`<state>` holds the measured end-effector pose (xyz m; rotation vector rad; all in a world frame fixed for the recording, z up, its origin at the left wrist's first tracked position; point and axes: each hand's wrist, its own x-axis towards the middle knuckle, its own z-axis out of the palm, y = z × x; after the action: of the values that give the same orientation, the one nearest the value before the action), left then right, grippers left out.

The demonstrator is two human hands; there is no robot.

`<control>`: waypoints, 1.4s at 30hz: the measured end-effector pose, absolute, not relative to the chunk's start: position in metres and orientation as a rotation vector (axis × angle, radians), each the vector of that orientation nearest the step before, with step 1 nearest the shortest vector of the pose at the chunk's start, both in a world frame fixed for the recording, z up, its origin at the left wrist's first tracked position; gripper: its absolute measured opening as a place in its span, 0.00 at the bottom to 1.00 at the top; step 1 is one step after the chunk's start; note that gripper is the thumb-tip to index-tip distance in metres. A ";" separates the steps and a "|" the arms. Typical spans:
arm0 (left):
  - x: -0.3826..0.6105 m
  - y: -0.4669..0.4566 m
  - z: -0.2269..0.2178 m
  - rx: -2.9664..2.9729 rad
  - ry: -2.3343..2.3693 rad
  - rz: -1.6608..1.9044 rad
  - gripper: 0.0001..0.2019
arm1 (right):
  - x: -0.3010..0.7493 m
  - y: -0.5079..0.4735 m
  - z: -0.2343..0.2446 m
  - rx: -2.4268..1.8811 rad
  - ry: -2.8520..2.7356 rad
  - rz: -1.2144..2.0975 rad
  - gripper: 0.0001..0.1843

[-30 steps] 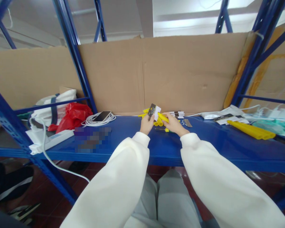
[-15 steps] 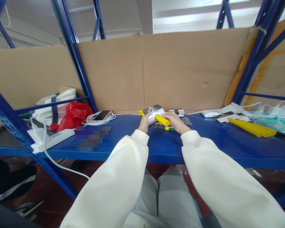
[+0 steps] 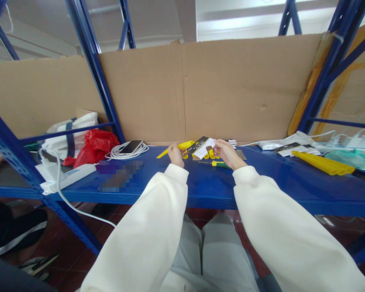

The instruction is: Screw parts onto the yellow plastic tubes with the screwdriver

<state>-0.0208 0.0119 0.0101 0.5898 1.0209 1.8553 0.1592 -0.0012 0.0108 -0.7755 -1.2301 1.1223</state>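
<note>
My left hand (image 3: pixel 175 154) is closed around a long yellow plastic piece (image 3: pixel 178 147) that points left over the blue shelf (image 3: pixel 170 178). My right hand (image 3: pixel 226 153) pinches a small black-and-white printed card (image 3: pixel 203 147) just left of its fingers. More yellow pieces (image 3: pixel 212 154) lie behind the card, partly hidden. A green-and-yellow screwdriver (image 3: pixel 216 163) rests on the shelf under my right hand. Both arms wear white sleeves.
A phone (image 3: pixel 130 147) sits on a coiled white cable beside a red bag (image 3: pixel 93 148) and a white power strip (image 3: pixel 65 177) at left. Yellow sleeves (image 3: pixel 322 163), printed cards (image 3: pixel 288 149) and chargers lie at right. Cardboard (image 3: pixel 231 89) backs the shelf; blue uprights flank it.
The card passed from my left hand to my right hand. My left hand now holds a long yellow piece and has moved left; the hands have drawn apart.
</note>
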 end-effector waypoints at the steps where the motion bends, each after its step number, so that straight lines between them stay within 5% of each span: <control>1: -0.022 0.014 0.009 0.596 1.042 1.875 0.05 | 0.160 0.001 0.011 -0.786 -1.188 1.097 0.16; 12: -0.011 0.011 0.002 0.840 1.085 1.639 0.32 | 0.191 0.023 0.012 -1.023 -0.725 0.795 0.09; 26: -0.004 0.008 0.001 1.026 1.164 1.497 0.33 | 0.237 0.061 0.028 -1.201 -0.778 0.629 0.06; 33: 0.001 0.005 -0.001 1.115 1.160 1.447 0.33 | 0.235 0.074 0.022 -1.286 -0.769 0.864 0.01; 42: 0.000 0.008 -0.002 1.053 1.120 1.450 0.34 | 0.230 0.066 0.009 -1.342 -0.917 0.760 0.10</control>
<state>-0.0002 0.0083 -0.0018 1.0527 1.1199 1.4505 0.2305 0.0657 0.0091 -1.3420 -0.9173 0.7605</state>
